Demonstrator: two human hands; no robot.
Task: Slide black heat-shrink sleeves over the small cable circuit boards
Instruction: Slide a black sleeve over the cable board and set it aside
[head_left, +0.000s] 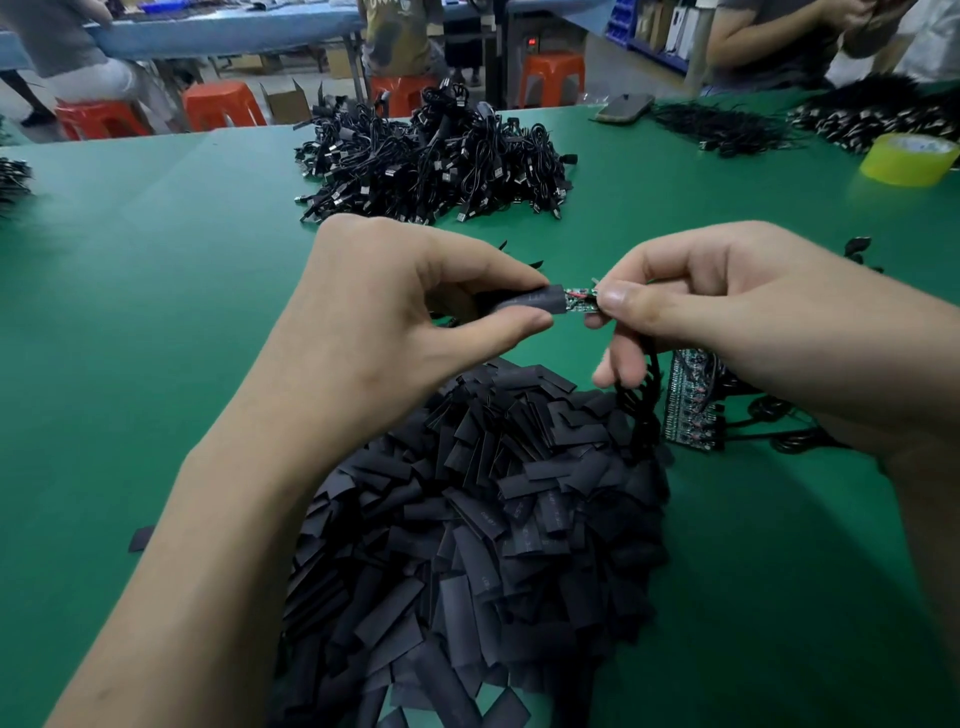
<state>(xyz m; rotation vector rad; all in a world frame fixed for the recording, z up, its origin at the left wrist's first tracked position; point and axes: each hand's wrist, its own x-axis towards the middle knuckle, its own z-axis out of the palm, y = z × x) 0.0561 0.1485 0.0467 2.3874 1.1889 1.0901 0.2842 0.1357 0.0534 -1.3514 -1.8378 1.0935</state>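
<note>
Head cam: left hand (387, 312) pinches one black sleeve (527, 303) between thumb & forefinger. Right hand (737, 312) pinches the far end of the circuit board (581, 301), with its cable (647, 395) hanging below that grip. Sleeve mouth sits over the board's near end — approx. half the board shows between the two grips.

Judged mid-slide, not seated. To do it well:
- Keep sleeve & board in line.
- Ease the pinch so the mouth is round.
- Push w/ left while right holds steady.

Solder joints & red wire may snag the edge. Right fingertips block the last stretch — regrip onto cable reqd. Loose sleeve pile (493, 545) lies beneath both grips.
</note>
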